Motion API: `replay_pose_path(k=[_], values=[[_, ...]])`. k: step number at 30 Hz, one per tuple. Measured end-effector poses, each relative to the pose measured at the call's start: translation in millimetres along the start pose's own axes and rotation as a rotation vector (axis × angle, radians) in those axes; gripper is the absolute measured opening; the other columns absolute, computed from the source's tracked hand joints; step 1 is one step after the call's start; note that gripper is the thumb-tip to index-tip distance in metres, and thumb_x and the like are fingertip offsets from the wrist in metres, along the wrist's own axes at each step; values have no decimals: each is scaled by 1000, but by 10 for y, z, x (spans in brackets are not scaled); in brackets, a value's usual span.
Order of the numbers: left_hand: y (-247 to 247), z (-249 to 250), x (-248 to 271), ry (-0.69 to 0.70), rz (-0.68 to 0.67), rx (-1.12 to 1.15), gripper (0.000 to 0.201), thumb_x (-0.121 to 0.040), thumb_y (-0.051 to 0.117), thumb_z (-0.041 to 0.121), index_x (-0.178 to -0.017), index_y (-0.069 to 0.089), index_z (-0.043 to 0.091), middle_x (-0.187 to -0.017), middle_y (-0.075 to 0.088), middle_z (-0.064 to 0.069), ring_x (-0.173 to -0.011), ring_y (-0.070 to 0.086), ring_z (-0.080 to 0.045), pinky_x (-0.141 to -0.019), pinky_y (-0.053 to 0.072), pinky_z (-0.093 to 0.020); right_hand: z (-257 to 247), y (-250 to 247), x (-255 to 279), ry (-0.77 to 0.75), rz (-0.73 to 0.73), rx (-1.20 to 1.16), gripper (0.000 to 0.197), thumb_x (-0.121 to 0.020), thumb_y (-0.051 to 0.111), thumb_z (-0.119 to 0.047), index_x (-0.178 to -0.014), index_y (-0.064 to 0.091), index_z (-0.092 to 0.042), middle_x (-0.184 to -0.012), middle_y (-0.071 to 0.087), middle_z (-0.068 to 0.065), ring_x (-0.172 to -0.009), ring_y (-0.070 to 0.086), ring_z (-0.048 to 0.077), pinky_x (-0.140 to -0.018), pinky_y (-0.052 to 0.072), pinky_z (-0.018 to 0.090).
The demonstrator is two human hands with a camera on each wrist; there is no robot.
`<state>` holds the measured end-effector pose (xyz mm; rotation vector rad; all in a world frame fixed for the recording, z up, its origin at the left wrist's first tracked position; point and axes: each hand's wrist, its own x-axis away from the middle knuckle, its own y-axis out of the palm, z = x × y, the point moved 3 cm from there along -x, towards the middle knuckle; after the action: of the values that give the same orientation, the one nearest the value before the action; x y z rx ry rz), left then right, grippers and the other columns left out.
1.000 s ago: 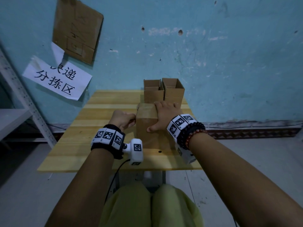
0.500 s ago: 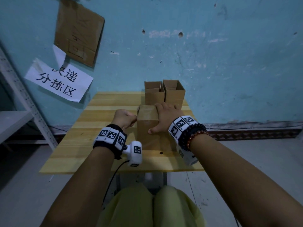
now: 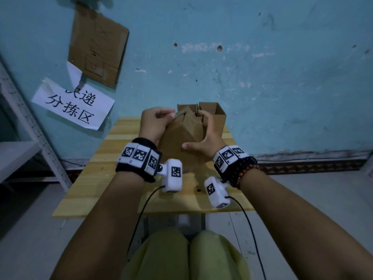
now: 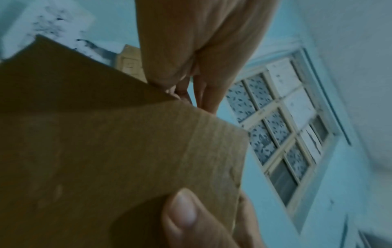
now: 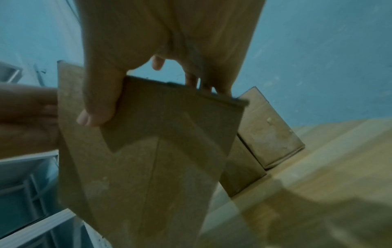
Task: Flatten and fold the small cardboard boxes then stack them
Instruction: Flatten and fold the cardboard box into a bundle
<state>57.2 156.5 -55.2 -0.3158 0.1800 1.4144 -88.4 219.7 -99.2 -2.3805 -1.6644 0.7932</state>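
Both hands hold one cardboard box (image 3: 181,138) up off the wooden surface (image 3: 113,158), tilted so that its far end points away from the person. The left hand (image 3: 154,123) wraps the box's left side, its fingers (image 3: 161,114) curled over the top end and pinching the flap edge there; in the left wrist view the thumb (image 4: 184,213) presses on the near face of a cardboard panel while the other fingers lie behind it. The right hand (image 3: 205,134) grips the right side: its thumb (image 3: 190,146) lies flat across the near face, and its fingers (image 3: 203,115) hook over the far top edge. The right wrist view shows the same, the thumb (image 5: 99,104) pressed on a folded flap and the fingertips (image 5: 212,83) curled over the upper rim, with the left hand's fingers (image 5: 31,114) touching the box from the other side. Just beyond the fingers of both hands, two open boxes (image 3: 214,114) stand upright side by side at the far edge of the surface, against the blue wall (image 3: 262,77); the held box partly hides the left one. Left of the left hand's fingers and higher up, a white paper sign (image 3: 74,106) with printed characters and a flat piece of cardboard (image 3: 96,45) hang on the wall. Each wrist wears a band with black-and-white markers and a small white camera unit; the right wrist also wears bead bracelets (image 3: 242,168).
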Motion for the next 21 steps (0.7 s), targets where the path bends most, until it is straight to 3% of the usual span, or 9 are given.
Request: replay_pose_path(k=[4,9,11,13,17,21], values=[[143,29,93,50,-64,-265,15,-82,65,4,-95,71,2,-99,70,-14,-94,64,-22,-89,48,-29,124,60,120,-4,-91,-41,108,-64,82,-4,-146,14,-23,-145,27,-2,-123,28,4,-98,30,19],[364,-130,297,35,-161,-370,19,-83,67,13,-100,70,7,-96,68,-6,-88,59,-15,-80,43,-23,409,40,258,108,-91,-64,113,-63,82,0,-146,9,-25,-148,26,7,-129,34,16,-102,36,31],[484,-145,328,42,-222,-435,19,-85,65,15,-102,70,8,-100,69,-6,-94,61,-17,-83,45,-25,463,11,248,140,-61,-16,115,-63,83,-4,-147,6,-24,-151,21,10,-136,29,24,-107,33,36],[596,-143,338,36,-260,-508,19,-87,62,15,-103,70,8,-106,69,-8,-99,61,-18,-87,44,-28,472,-34,204,152,-24,19,114,-64,83,-9,-147,6,-22,-154,16,9,-140,22,25,-112,27,39],[704,-129,311,20,-281,-630,20,-90,58,18,-106,67,9,-112,66,-9,-105,59,-23,-92,45,-34,414,-84,60,144,-74,239,102,-66,83,-23,-146,20,-14,-149,26,9,-136,30,25,-110,29,34],[673,-122,260,34,-330,-649,17,-86,63,17,-100,68,9,-116,56,-11,-105,56,-25,-90,43,-34,385,-18,-17,119,-139,395,106,-61,85,-29,-145,24,-10,-153,19,6,-140,22,22,-114,25,34]])
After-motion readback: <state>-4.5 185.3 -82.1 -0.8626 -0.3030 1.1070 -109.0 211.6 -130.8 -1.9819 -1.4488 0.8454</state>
